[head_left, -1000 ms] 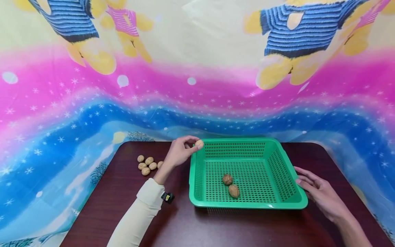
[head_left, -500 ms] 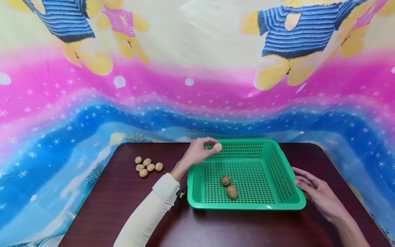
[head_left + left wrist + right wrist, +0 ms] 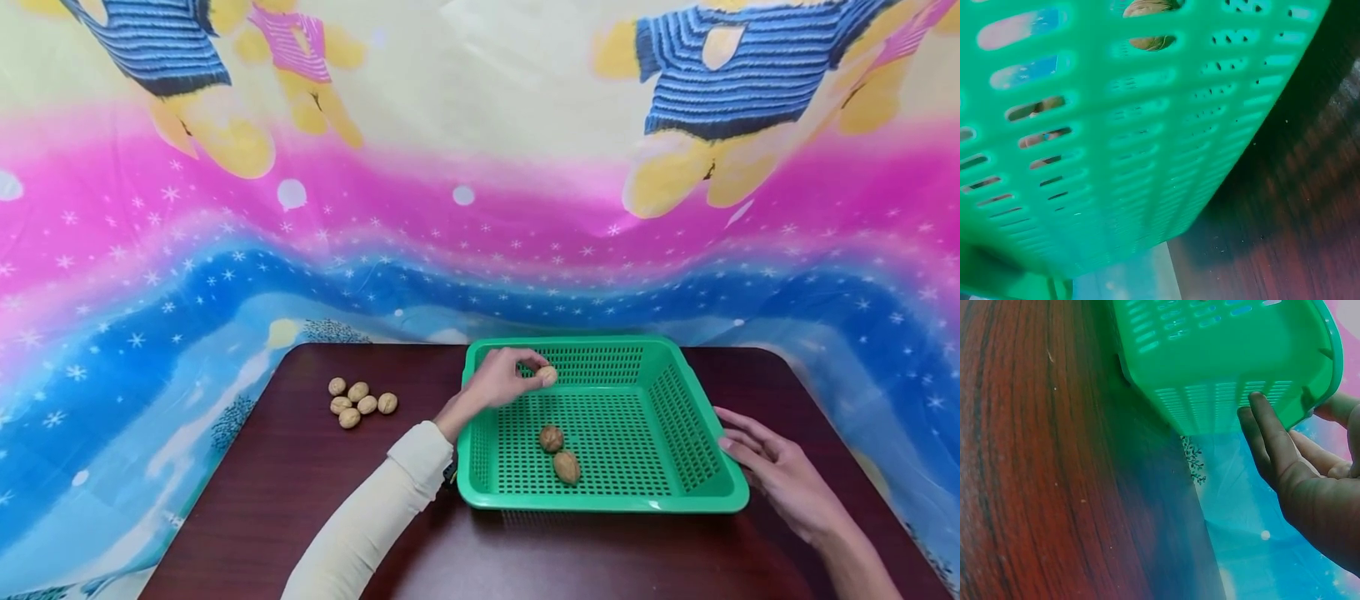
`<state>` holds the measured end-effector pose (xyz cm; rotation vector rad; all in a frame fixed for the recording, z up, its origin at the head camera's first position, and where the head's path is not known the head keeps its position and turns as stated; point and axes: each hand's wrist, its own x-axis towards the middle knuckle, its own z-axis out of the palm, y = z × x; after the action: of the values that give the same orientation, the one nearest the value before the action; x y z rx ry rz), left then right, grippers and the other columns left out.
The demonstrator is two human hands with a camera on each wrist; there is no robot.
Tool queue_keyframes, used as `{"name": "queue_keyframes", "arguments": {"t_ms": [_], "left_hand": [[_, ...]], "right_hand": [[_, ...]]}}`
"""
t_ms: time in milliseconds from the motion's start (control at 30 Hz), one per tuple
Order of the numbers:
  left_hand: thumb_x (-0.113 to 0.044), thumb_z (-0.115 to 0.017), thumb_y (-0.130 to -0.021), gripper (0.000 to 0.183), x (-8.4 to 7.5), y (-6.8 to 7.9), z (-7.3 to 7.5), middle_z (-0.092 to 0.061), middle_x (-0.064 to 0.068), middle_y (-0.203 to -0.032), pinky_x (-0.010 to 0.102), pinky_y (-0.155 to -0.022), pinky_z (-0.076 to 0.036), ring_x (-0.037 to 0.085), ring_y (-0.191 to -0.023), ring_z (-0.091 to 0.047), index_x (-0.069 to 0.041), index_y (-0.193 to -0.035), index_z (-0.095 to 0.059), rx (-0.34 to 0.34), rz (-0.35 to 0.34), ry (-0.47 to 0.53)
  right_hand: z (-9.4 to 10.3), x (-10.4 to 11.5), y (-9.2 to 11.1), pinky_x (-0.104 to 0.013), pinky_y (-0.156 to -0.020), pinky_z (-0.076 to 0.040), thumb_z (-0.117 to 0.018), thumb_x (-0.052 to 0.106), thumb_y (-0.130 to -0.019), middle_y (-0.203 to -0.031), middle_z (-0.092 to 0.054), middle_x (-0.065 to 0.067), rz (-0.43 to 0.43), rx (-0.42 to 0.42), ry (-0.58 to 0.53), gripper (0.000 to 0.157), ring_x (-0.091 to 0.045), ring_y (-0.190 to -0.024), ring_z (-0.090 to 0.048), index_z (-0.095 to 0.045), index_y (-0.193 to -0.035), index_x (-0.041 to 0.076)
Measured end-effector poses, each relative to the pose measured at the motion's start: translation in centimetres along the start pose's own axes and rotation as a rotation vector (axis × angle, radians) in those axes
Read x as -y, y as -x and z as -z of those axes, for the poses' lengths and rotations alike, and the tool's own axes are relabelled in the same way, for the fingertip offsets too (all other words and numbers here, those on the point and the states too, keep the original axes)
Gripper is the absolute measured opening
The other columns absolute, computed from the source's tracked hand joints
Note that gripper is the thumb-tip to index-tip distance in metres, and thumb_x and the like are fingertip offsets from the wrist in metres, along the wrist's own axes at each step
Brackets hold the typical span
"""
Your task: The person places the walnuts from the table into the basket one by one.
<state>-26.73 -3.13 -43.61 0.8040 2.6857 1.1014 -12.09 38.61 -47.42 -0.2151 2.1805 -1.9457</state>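
My left hand [image 3: 504, 379] pinches a pale walnut [image 3: 548, 376] between thumb and fingertips, over the back left part of a green plastic basket [image 3: 592, 502]. Two darker brown walnuts, one rounder [image 3: 551, 438] and one longer [image 3: 567, 467], lie on the basket floor. At the basket's right end, my right hand [image 3: 783, 475] holds the rim with the thumb against it; in the right wrist view, two of its fingers [image 3: 1266, 425] lie along the outer wall. The left wrist view shows mostly slotted basket wall [image 3: 1091, 162], and the left hand is hidden there.
Several pale walnuts [image 3: 349, 418] sit in a loose group on the dark wooden table [image 3: 300, 492], left of the basket. A printed cloth [image 3: 465, 250] with bears and snowflakes hangs behind the table's back edge.
My left hand has carried the pale walnut rightward, from the basket's back left corner to over its inside, and a little lower. The right hand stays at the rim.
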Motion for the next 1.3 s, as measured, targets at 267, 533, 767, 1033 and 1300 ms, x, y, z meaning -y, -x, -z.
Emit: {"name": "queue_keyframes", "arguments": {"t_ms": [267, 533, 767, 1033, 1300], "left_hand": [[-0.038, -0.074, -0.103, 0.031, -0.1, 0.0, -0.4, -0.078, -0.003, -0.118, 0.034, -0.09, -0.056, 0.015, -0.106, -0.071, -0.022, -0.13, -0.077, 0.076, 0.017, -0.054], [-0.037, -0.075, -0.103, 0.031, 0.0, 0.0, -1.1, -0.078, -0.004, -0.124, 0.034, -0.095, -0.058, 0.022, -0.12, -0.071, -0.023, -0.13, -0.076, 0.145, 0.036, -0.108], [-0.034, -0.076, -0.103, 0.036, 0.0, 0.1, -1.1, -0.079, -0.002, -0.124, 0.036, -0.098, -0.058, 0.024, -0.122, -0.072, -0.019, -0.135, -0.075, 0.156, 0.023, -0.119], [-0.032, -0.075, -0.103, 0.034, 0.2, 0.4, -1.0, -0.08, -0.001, -0.123, 0.038, -0.098, -0.058, 0.024, -0.121, -0.072, -0.02, -0.135, -0.074, 0.149, 0.023, -0.1], [-0.033, -0.076, -0.103, 0.035, 0.1, 0.5, -0.5, -0.079, -0.001, -0.123, 0.03, -0.082, -0.057, 0.015, -0.097, -0.073, -0.021, -0.135, -0.074, 0.072, -0.001, 0.011]], "right_hand": [[0.0, -0.2, -0.2, -0.03, -0.088, -0.064, -0.047, 0.012, -0.116, -0.132, -0.072, 0.017, -0.009, -0.001, 0.002, 0.059, -0.007, -0.115, -0.076, -0.026, -0.171, 0.013], [0.2, -0.3, 0.0, -0.028, -0.088, -0.064, -0.046, 0.013, -0.117, -0.132, -0.072, 0.018, -0.015, -0.004, 0.008, 0.058, -0.005, -0.115, -0.075, -0.027, -0.171, 0.015], [0.2, -0.4, -0.1, -0.028, -0.088, -0.064, -0.046, 0.011, -0.116, -0.132, -0.072, 0.016, 0.004, 0.013, -0.013, 0.058, -0.007, -0.115, -0.076, -0.027, -0.171, 0.015], [-0.1, -0.5, -0.3, -0.027, -0.089, -0.063, -0.045, 0.009, -0.116, -0.133, -0.072, 0.016, 0.02, 0.025, -0.021, 0.058, -0.006, -0.116, -0.075, -0.027, -0.171, 0.014], [0.1, -0.3, -0.2, -0.029, -0.087, -0.064, -0.046, 0.009, -0.116, -0.132, -0.073, 0.016, 0.005, 0.01, -0.035, 0.058, -0.006, -0.114, -0.076, -0.029, -0.171, 0.016]]}}
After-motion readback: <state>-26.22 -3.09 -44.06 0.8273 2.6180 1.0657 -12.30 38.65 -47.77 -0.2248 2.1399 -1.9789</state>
